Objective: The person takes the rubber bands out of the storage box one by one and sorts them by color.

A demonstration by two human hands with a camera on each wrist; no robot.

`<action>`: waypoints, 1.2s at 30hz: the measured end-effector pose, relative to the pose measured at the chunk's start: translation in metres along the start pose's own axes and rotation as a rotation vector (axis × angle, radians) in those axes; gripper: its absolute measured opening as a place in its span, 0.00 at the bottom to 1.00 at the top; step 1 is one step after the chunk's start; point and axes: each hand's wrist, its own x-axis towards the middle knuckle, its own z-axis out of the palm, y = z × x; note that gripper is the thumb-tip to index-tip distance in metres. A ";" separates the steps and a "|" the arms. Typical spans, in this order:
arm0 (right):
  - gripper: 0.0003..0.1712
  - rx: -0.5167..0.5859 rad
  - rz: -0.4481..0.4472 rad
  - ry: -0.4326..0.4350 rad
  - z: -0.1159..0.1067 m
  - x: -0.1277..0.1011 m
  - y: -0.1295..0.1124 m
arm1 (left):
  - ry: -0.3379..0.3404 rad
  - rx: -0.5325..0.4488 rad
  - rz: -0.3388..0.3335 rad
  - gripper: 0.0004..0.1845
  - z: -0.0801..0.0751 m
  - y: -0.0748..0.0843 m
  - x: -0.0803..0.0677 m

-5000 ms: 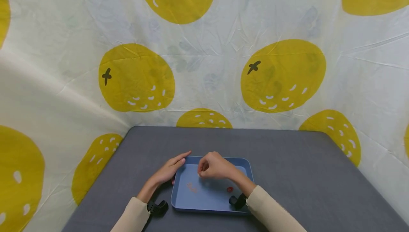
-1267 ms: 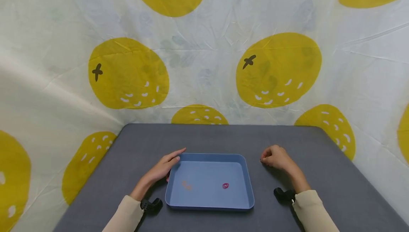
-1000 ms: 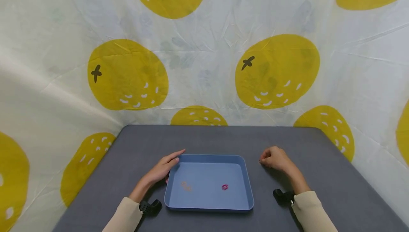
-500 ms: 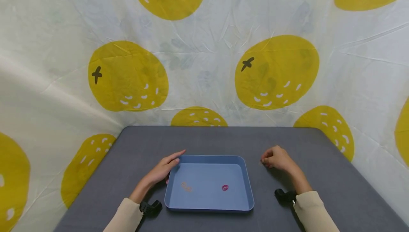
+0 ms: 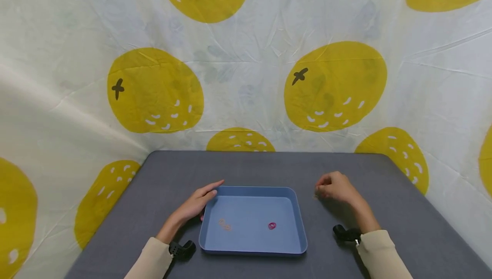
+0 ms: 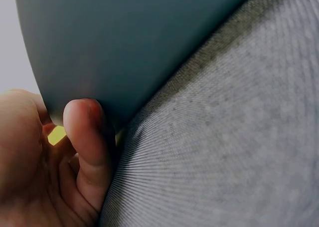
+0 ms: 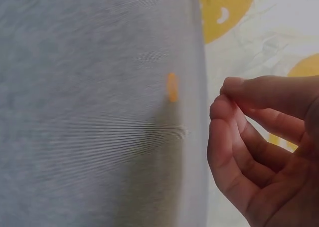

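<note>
My left hand (image 5: 195,204) grips the left rim of a shallow blue tray (image 5: 253,191), forefinger stretched along its far corner. In the left wrist view, a bent finger (image 6: 84,129) lies against the tray's outer wall. Inside the tray are pale orange rubber bands (image 5: 224,224) on the left and pinkish-red rubber bands (image 5: 272,226) on the right. To the tray's right, my right hand (image 5: 338,187) hovers over the table, fingers curled and tips together, nothing visible between them. Just under it lies an orange rubber band (image 7: 172,87) on the cloth.
A grey cloth covers the table (image 5: 261,168). Behind and beside it hangs a pale curtain (image 5: 242,82) printed with big yellow fruit. Each wrist wears a black camera on a strap, below beige sleeves (image 5: 384,253).
My right hand moved from over the tray to the table on its right, stayed low there, and now has lifted slightly, showing the orange rubber band beneath. My left hand kept its place.
</note>
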 end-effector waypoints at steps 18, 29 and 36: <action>0.09 0.030 -0.142 -0.003 -0.009 0.000 -0.050 | 0.019 0.000 -0.001 0.26 0.004 -0.001 0.002; 0.06 0.030 -0.233 0.001 0.001 -0.001 -0.091 | 0.016 -0.019 0.001 0.26 0.004 -0.001 0.001; 0.07 0.040 -0.238 -0.020 0.007 -0.002 -0.105 | 0.003 -0.017 0.001 0.26 0.003 -0.001 0.001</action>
